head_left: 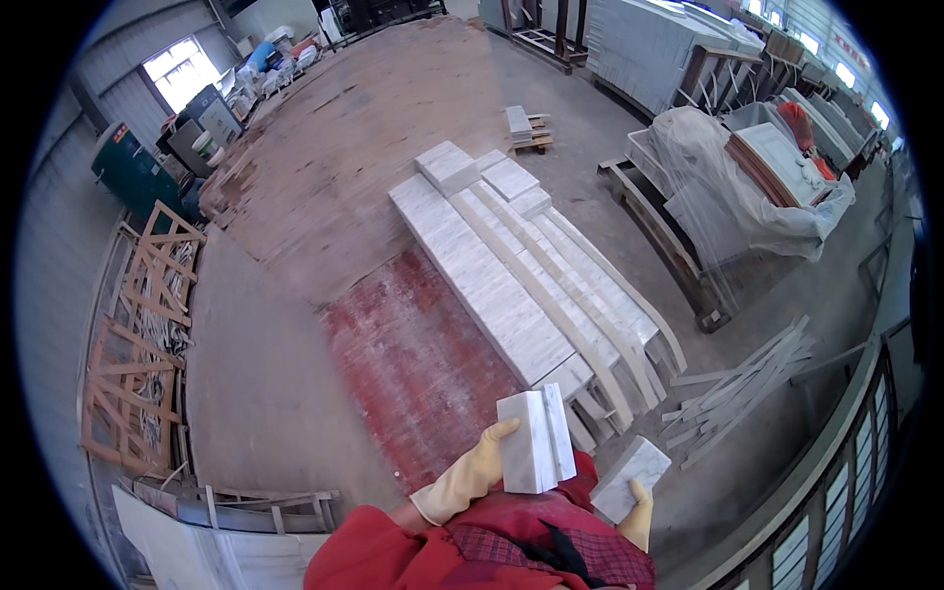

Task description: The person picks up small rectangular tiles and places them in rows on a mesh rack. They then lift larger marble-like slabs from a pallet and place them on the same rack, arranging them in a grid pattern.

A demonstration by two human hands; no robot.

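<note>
Left hand [482,460] (yellow-gloved) grasps pale blocks [523,447], right hand [639,513] a tilted slab [627,478].

Stone workshop, industrial hall

Long white-grey veined marble slabs [482,277] are lying stacked mid-floor; large upright grey stone slabs [639,51] are standing by dark metal racks [580,29]; brown timber frames [143,366] are lining a grey ribbed wall [57,295].

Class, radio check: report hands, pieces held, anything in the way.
Left hand gripping block. Right hand gripping slab. Stone stack ahead, loose strips off right.
</note>
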